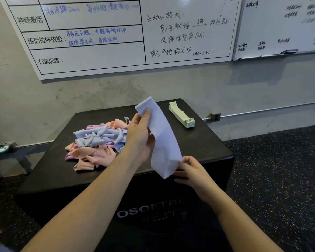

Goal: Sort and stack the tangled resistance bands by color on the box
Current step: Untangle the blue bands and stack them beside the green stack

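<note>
Fingers of the left hand (pixel 140 135) pinch the blue band's (pixel 162 140) top; the right hand (pixel 188 170) pinches its bottom. Limp, light, probably stretchy: ends give the surest hold.

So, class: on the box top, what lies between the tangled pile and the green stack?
Head view: only the held blue band, raised above bare black box top.

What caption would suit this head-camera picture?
Both hands hold a lavender resistance band above the black box, between the tangled pile and a green stack.
</note>
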### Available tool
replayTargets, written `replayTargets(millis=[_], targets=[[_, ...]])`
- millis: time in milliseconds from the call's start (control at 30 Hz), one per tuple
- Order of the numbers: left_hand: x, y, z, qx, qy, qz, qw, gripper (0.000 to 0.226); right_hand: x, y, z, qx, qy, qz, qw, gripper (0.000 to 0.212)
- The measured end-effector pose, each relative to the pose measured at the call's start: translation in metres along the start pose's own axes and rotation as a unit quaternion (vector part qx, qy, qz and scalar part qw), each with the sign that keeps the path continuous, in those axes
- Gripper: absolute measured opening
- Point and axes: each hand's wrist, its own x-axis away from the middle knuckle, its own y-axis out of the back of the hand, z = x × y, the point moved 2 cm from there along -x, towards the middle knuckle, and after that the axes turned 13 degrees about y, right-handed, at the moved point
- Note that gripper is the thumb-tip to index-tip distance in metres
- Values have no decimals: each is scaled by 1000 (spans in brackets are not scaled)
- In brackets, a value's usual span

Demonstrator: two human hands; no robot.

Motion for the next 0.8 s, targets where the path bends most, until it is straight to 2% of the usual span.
replayTargets(millis=[100, 200, 300, 467, 633, 733, 800], targets=[[0, 2, -3, 4, -7, -30, 1000, 43, 1, 4, 7, -98, -10, -40, 994, 1], [-10, 8, -7, -10, -12, -44, 999, 30, 4, 9, 11, -152, -11, -53, 987, 8], [-20, 12, -11, -33, -10, -63, 997, 18, 7, 12, 12, -153, 12, -54, 987, 20], [-47, 21, -6, -62, 17, -107, 992, 18, 8, 13, 13, -154, 43, -81, 984, 11], [-77, 23, 3, -82, 46, -133, 987, 19, 3, 18, 11, -138, 49, -70, 987, 38], [-98, 25, 9, -96, 61, -136, 984, 26, -4, 23, 6, -138, 51, -63, 987, 36], [-112, 27, 14, -104, 71, -127, 984, 27, -11, 27, 1, -121, 51, -38, 991, 21]])
